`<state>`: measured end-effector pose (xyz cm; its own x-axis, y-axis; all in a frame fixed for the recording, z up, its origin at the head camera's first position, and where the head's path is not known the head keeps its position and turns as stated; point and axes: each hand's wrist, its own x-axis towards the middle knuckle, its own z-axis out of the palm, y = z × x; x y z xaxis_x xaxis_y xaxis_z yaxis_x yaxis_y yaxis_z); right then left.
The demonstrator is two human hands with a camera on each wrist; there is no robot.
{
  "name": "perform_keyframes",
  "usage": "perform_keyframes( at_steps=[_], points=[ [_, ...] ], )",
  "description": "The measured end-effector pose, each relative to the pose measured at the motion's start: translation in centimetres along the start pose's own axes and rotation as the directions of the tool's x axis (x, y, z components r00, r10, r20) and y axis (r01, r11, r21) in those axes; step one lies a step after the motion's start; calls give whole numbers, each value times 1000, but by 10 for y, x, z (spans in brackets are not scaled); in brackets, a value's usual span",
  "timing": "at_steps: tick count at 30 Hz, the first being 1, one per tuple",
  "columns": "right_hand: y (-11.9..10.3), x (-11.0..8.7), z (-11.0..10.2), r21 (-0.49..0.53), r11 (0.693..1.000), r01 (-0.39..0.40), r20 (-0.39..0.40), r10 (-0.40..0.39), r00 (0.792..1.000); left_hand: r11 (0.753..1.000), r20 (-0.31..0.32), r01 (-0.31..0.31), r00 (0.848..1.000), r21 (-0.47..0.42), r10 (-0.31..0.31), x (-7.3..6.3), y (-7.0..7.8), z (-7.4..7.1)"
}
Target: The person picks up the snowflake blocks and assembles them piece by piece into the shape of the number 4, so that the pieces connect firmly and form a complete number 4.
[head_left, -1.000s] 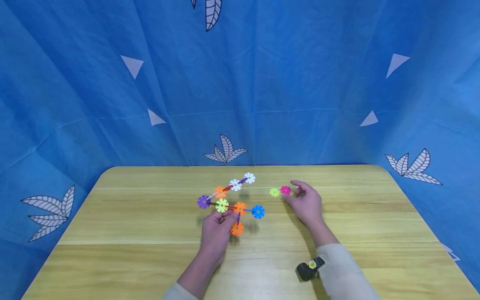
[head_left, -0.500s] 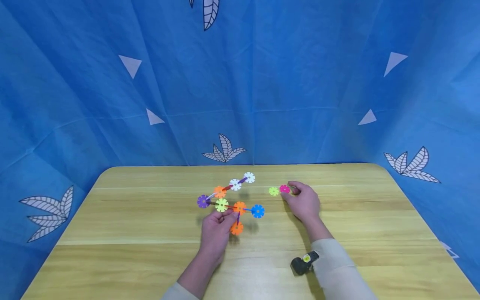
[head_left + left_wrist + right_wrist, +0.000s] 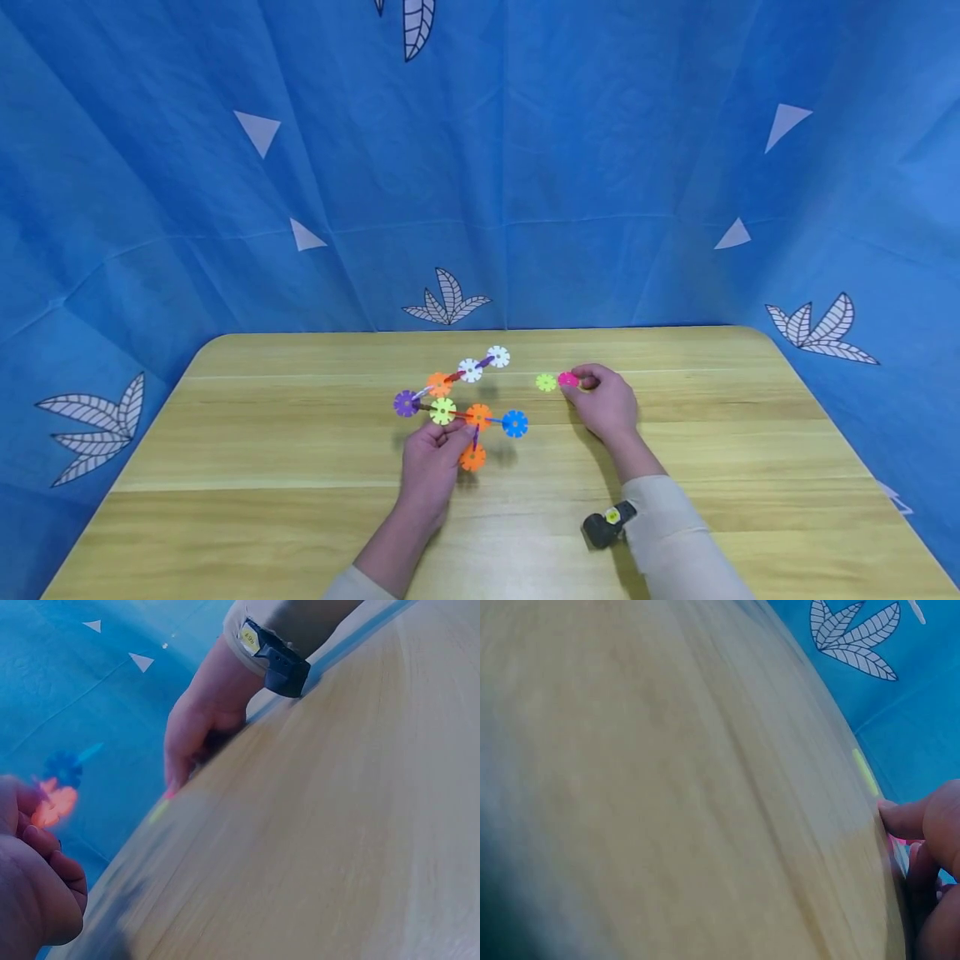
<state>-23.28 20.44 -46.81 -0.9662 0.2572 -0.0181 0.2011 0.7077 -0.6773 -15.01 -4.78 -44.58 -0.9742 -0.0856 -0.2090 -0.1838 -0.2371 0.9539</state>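
Thumb and fingers of my left hand [image 3: 430,469] pinch a linked structure of notched plastic snowflake discs [image 3: 478,417], held over the table. A blue disc [image 3: 515,423] forms its right end, an orange one [image 3: 472,457] its lower end, and a white one [image 3: 498,357] its far end; a purple disc [image 3: 407,403] is at the left bend. To the right, my right hand [image 3: 607,408] pinches a pink snowflake disc [image 3: 567,379] at the tabletop. Just left of that lies a yellow-green disc [image 3: 546,382]; whether the two touch I cannot tell. The right wrist view shows the pink disc [image 3: 900,841] partly hidden by fingers.
The wooden table [image 3: 300,517] has rounded far corners. A blue curtain [image 3: 600,167] with leaf and triangle prints hangs behind it and along both sides. A black wrist camera [image 3: 602,527] sits at the right sleeve cuff.
My right thumb and forefinger have come in around the pink disc and closed on it, the hand shifting slightly left. The left hand and its linked discs stay nearly still.
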Motion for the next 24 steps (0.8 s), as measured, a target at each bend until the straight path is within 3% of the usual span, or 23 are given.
perform_keyframes(
  at_steps=[24],
  points=[
    [0,-15,-7,208,976,62,-56,-51,997,1000,-9,9,1000,-25,-9,-3,5,-1]
  ],
)
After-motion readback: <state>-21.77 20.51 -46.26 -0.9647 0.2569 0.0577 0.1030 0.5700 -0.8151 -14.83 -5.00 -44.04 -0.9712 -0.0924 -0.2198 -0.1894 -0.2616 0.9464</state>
